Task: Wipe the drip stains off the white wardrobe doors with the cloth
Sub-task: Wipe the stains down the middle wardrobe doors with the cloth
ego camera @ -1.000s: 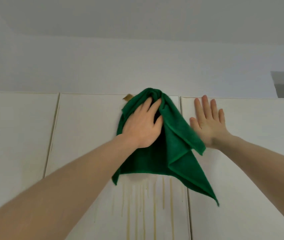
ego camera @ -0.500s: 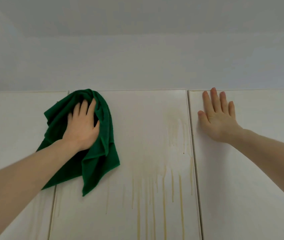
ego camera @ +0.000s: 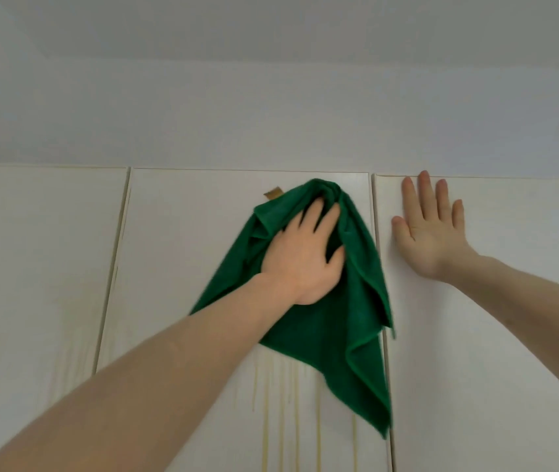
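Left hand (ego camera: 305, 257): fingers spread and lightly curled over bunched green cloth (ego camera: 332, 321), pressing it flat against middle wardrobe door (ego camera: 182, 267), near top edge and toward right seam. Small tan tag (ego camera: 273, 193) at cloth's upper left edge.

Right hand (ego camera: 431, 229): fingers straight, palm flat on right wardrobe door (ego camera: 510, 301), just beside seam; holding nothing, apparently bracing.

Cloth: upper part gathered under hand, lower corner hanging loose in a long point across seam between middle and right doors.

Drip stains (ego camera: 288, 396): yellowish vertical streaks visible on middle door below cloth, running down out of view. Fainter yellowish streaks on left wardrobe door (ego camera: 32, 301), lower part.

Progress, as judged: upper band of middle door under treatment; area beneath cloth hidden, condition unknown. Streaks below unwiped. Bulk of wiping outstanding, downward passes required.
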